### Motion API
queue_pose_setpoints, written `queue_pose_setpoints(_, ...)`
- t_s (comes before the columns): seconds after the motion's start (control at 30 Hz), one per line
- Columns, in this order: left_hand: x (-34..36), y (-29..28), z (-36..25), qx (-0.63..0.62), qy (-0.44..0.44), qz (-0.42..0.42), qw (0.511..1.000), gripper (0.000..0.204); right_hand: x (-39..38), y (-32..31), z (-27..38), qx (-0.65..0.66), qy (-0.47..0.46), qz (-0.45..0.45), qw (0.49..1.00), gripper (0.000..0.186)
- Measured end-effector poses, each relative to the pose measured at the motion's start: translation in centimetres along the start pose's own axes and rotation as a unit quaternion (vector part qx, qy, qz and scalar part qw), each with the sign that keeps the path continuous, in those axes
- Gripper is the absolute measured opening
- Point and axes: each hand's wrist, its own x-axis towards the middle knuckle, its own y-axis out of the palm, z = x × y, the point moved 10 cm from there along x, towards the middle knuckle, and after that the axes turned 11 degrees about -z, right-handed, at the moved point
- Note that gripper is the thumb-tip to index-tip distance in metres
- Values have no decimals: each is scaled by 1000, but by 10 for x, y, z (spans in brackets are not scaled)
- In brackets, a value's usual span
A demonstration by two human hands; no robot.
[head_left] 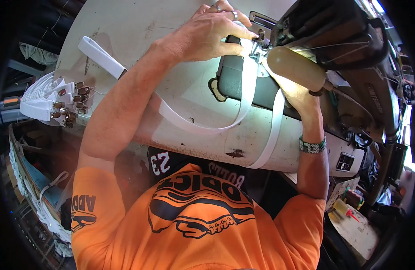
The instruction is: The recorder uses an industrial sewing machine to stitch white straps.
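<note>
Left fingers (234,48): thumb and forefinger arched apart, tips at the white strap (207,130) beside the presser foot (259,55); whether they pinched it, I could not tell.
Clip bundle (36,108): white bands with metal clips lay stacked at the left edge of the desk (126,27); an elbow's bump could have tipped them off.
White strap: seemed to run from a loop at far left beneath the left forearm (126,99), curving to the foot; its right length reached the near edge, where a snag might have pulled it skew.
Presser foot: a slip could have put the close fingertips under it.
Right hand (299,94): fingers hidden behind the cream bulb-shaped part (293,67); grip unknown.
Open room: bare desk lay far left; the sewing machine (324,27) crowded the far right.
</note>
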Motion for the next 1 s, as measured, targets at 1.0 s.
queue_pose_setpoints(1.0,-5,-6,-4,-53,-53,49,996,38,-45,-418,-163,-271,209,-341,875,36)
